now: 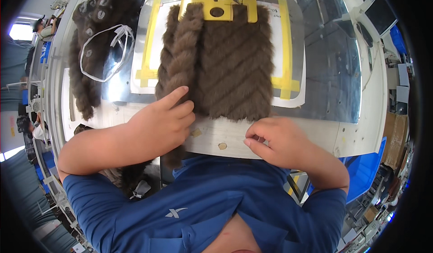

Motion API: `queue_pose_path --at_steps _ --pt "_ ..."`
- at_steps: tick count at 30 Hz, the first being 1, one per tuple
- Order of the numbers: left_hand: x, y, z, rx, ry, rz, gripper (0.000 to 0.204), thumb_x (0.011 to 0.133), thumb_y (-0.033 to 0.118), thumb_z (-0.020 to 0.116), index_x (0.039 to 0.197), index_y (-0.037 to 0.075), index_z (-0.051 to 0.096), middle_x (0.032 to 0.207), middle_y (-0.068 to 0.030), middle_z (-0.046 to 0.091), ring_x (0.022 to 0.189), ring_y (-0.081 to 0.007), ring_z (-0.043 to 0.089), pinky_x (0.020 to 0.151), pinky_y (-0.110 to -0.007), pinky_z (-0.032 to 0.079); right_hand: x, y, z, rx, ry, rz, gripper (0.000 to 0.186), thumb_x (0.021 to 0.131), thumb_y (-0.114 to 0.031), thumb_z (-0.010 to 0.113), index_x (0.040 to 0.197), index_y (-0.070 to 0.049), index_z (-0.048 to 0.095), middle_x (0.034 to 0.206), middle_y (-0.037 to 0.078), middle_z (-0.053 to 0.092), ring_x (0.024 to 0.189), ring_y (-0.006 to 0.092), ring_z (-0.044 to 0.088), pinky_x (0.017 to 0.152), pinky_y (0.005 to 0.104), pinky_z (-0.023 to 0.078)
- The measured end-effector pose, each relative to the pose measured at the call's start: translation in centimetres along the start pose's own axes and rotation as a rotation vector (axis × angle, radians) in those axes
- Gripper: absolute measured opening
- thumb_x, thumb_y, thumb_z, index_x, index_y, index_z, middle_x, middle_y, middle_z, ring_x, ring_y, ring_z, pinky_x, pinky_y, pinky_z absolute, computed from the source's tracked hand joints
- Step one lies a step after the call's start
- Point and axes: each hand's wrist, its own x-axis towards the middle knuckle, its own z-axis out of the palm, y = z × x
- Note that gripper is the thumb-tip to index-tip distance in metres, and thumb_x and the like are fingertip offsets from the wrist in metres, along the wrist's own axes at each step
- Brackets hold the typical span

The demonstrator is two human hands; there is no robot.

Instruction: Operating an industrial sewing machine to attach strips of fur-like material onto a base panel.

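Note:
A brown fur panel (pixel 237 68) with slanting ridges lies beneath a yellow sewing-machine plate (pixel 218 12). On its left side runs a thick rolled fur strip (pixel 182 50), which passes under my left hand (pixel 169 120) and hangs over the table's front edge. The index finger of that hand is stretched along the fur and the other fingers bend loosely over it. My right hand (pixel 277 138) rests by the panel's lower right edge, its fingers loosely curled, with a gap between thumb and fingertips and nothing visible in them.
At the left lie more brown fur pieces (pixel 92 32) with pale round spots, and a loop of white cord (pixel 108 75). Yellow tape (pixel 285 45) borders white sheets on the metal worktop (pixel 331 72). A blue bin (pixel 367 172) stands at the lower right. People sit farther off at left.

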Motion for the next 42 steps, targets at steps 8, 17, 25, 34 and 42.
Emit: queue_pose_path --at_steps 8,17,25,34,42 --pt "5.5 -2.7 0.3 -0.467 0.88 0.003 0.047 0.059 0.011 0.075 0.104 -0.001 0.073 0.086 -0.01 0.063 0.069 -0.0289 0.061 0.062 -0.041 0.049 -0.4 -1.4 0.3 0.246 0.241 -0.054 0.037 0.087 -0.022 0.082 0.117 -0.008 0.066 0.103 0.011 0.073 0.095 0.0268 0.073 0.089 0.0394 0.055" --pt "8.7 -1.3 1.9 -0.669 0.901 -0.1 0.054 0.063 0.012 0.077 0.116 0.003 0.07 0.091 -0.0097 0.066 0.081 -0.0329 0.063 0.07 -0.041 0.051 -1.0 -1.5 0.7 0.638 0.633 -0.093 0.047 0.08 -0.012 0.093 0.117 -0.004 0.066 0.103 0.003 0.073 0.094 0.0104 0.069 0.083 0.0275 0.056" --pt "9.3 -2.8 1.2 -1.043 0.761 0.157 0.042 0.075 0.014 0.082 0.113 0.001 0.072 0.091 -0.0118 0.068 0.082 -0.0322 0.064 0.074 -0.041 0.052 -0.5 -0.9 -0.3 0.144 0.708 -0.366 0.043 0.069 -0.016 0.097 0.102 -0.002 0.071 0.085 0.01 0.068 0.071 0.0201 0.067 0.063 0.0289 0.052" --pt "9.4 -1.6 2.5 -1.18 0.878 -0.006 0.03 0.076 0.009 0.082 0.105 0.002 0.076 0.089 -0.0122 0.066 0.081 -0.03 0.066 0.071 -0.038 0.053 0.1 -2.7 -1.1 0.098 0.801 -0.329 0.04 0.066 -0.014 0.099 0.089 0.0 0.069 0.077 0.009 0.065 0.064 0.0172 0.061 0.057 0.0285 0.047" --pt "9.6 -2.2 2.2 -1.214 0.908 0.159 0.029 0.078 0.012 0.085 0.102 0.001 0.072 0.088 -0.0132 0.065 0.078 -0.0339 0.064 0.07 -0.041 0.052 0.7 -1.8 -1.3 0.061 0.769 -0.435 0.029 0.069 -0.006 0.092 0.09 -0.001 0.072 0.081 0.009 0.067 0.068 0.0191 0.065 0.059 0.0283 0.051"
